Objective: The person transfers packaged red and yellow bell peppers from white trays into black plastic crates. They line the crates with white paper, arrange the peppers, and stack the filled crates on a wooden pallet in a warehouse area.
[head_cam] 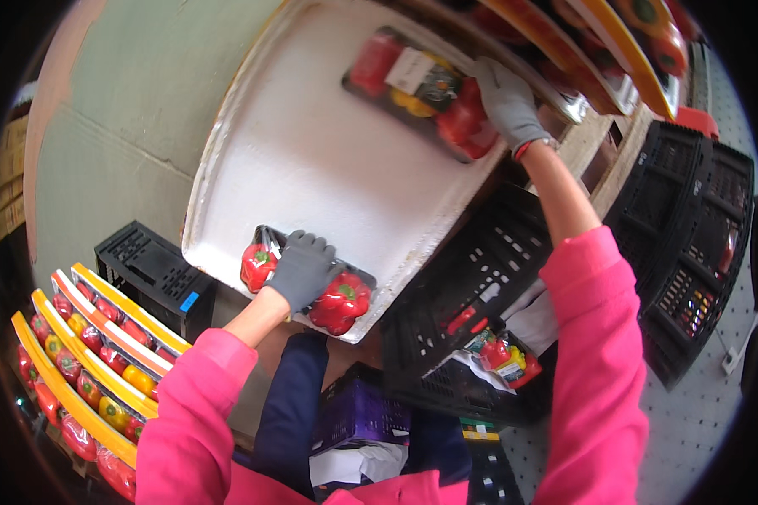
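Note:
My left hand, in a grey glove, grips a film-wrapped tray of peppers across its middle, with a red pepper showing on each side. That pack lies at the near end of a white foam tray. At the foam tray's far right, my right hand, also gloved in grey, holds the right end of a second wrapped pepper pack. Red and yellow peppers and a pale printed label show on it, slightly blurred. Its underside is hidden, so I cannot tell whether it touches the foam tray.
Stacked yellow-edged boxes of wrapped peppers stand at lower left, with more boxes at upper right. Black plastic crates flank the foam tray, one at left, others at right. Another crate tilts beside a pepper pack.

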The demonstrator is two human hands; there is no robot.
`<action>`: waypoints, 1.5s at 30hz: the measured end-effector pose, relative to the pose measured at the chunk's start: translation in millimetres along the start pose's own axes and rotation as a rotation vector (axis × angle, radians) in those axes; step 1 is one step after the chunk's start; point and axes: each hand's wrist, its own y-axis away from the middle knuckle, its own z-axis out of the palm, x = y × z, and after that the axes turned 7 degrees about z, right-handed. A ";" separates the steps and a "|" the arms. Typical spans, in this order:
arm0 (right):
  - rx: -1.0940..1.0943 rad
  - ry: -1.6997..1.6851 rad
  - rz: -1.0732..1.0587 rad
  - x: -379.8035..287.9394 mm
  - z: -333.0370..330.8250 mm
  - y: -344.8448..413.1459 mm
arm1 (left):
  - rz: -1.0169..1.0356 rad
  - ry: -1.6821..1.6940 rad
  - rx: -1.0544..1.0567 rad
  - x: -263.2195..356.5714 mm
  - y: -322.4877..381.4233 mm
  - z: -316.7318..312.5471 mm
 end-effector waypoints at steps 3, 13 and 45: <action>-0.201 0.218 -0.050 10.1 19.4 -24.7 | -0.003 0.029 -0.116 -8.0 -2.4 -2.1; -0.544 0.101 0.581 5.6 22.9 -27.1 | 0.120 0.226 -0.449 -36.0 -3.6 -23.6; -0.541 -0.932 0.852 -28.6 -251.4 306.7 | -0.338 0.845 -0.054 31.7 85.1 -182.4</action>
